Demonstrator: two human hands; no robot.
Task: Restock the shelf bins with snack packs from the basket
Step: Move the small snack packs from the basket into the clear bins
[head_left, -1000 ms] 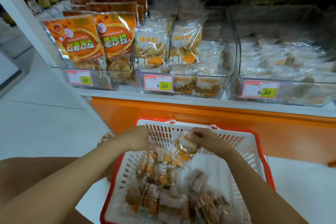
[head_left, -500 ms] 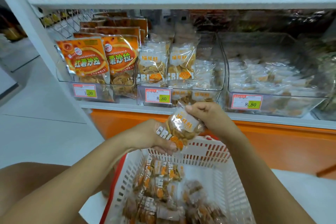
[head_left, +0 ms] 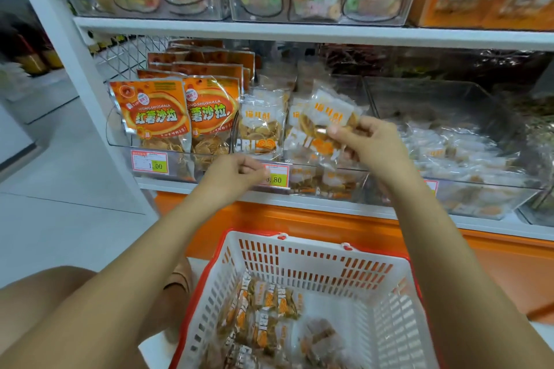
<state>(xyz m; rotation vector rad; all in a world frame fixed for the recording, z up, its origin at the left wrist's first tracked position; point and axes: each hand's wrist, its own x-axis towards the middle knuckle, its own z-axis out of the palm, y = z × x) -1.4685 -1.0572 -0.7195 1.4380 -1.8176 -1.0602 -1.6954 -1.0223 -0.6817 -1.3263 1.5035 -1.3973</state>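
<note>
Raised from the basket (head_left: 314, 244), right hand (head_left: 370, 148) pinches snack pack (head_left: 326, 115) before bin (head_left: 311, 181).

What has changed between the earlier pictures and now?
The right hand lifted one snack pack out of the basket up to the middle bin. The left hand, which helped carry it, has let go. The other packs stay in the basket.

The snack pack (head_left: 325, 120) has risen from the basket (head_left: 314, 260) to the front edge of the middle bin (head_left: 305, 171). The right hand (head_left: 368, 144) alone now pinches it. The left hand (head_left: 236, 169) has let go, fingers curled.
</note>
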